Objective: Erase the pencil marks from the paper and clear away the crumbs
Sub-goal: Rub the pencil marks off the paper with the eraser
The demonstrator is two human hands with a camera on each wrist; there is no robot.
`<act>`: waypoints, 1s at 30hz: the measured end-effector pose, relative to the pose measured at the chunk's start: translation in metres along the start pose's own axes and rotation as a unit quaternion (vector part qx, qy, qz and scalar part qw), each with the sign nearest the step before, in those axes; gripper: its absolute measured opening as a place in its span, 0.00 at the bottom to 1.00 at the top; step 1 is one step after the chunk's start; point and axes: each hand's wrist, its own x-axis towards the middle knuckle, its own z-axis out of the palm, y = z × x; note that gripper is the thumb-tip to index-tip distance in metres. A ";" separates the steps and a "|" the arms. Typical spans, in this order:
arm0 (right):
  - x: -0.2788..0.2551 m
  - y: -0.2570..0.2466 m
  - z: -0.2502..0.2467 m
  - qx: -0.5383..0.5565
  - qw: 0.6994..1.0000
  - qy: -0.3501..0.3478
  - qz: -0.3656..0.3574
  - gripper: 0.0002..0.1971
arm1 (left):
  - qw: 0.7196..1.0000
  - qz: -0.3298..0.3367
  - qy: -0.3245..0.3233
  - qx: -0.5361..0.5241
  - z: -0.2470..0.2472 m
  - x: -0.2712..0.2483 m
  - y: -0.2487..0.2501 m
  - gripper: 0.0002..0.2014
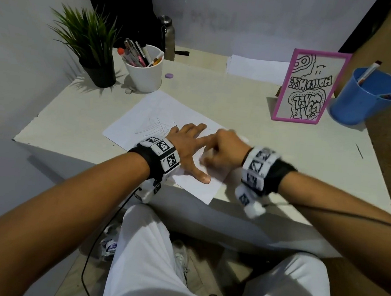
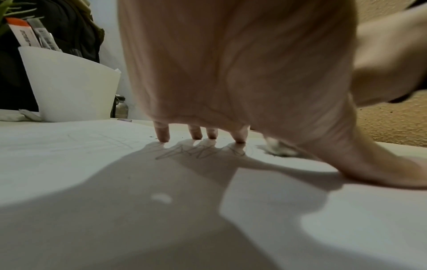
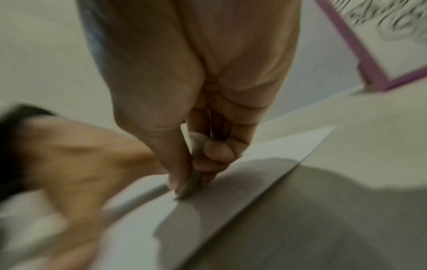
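We rub an eraser across the scribbled sheet while our other hand pins it flat.

Our left hand (image 1: 187, 144) lies spread on the paper (image 1: 144, 118), fingers straight, fingertips (image 2: 163, 136) and thumb pressing the sheet down on the pale desk (image 1: 286, 143). Our right hand (image 1: 225, 148) is curled, thumb and fingers pinching a small eraser (image 3: 193, 184) whose grey tip touches the paper near its right edge, just beside the left hand. Pencil marks (image 1: 153, 126) run under and beyond the left fingers, with a few dark crumbs (image 2: 151, 136) near them. Farther back stand a white pen cup (image 1: 144, 70), a potted plant (image 1: 90, 40), a pink-framed drawing (image 1: 309, 87) and a blue cup (image 1: 364, 95).
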 end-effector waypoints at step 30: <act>0.022 0.033 -0.024 0.012 0.993 0.098 0.067 0.11 | 1.000 -0.012 -0.022 -0.014 0.001 0.004 -0.002 0.71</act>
